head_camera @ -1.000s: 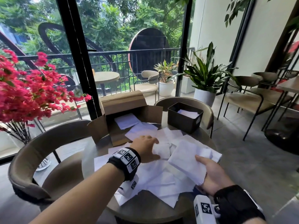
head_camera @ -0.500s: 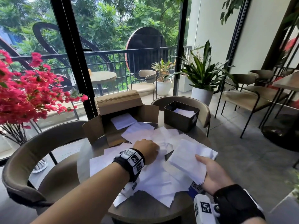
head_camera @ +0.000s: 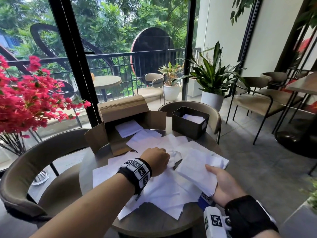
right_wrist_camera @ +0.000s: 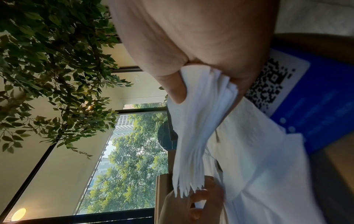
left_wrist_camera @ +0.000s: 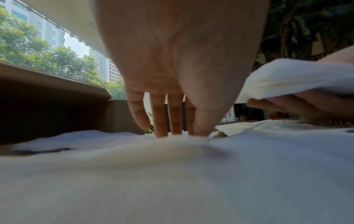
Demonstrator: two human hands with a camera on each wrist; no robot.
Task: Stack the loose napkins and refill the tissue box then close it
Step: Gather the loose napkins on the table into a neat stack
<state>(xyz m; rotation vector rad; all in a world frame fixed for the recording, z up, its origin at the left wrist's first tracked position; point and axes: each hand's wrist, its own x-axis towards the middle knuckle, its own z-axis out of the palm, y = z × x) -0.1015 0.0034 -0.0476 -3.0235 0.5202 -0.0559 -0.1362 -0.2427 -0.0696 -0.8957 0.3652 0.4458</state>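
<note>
Several loose white napkins lie scattered over the round table. My left hand reaches down onto them, and its thumb and fingertips pinch one napkin that bunches up at the fingers. My right hand holds a gathered stack of napkins just above the table, with the thumb on top and the fingers hidden beneath. The black tissue box stands open at the back right with a few napkins inside.
An open cardboard box with napkins in it sits at the back left of the table. A blue card with a QR code lies under my right hand. Chairs ring the table, and red flowers stand at the left.
My left hand's fingers have drawn together on a napkin, which now bunches up beside them. The right hand keeps the stack in about the same place.
</note>
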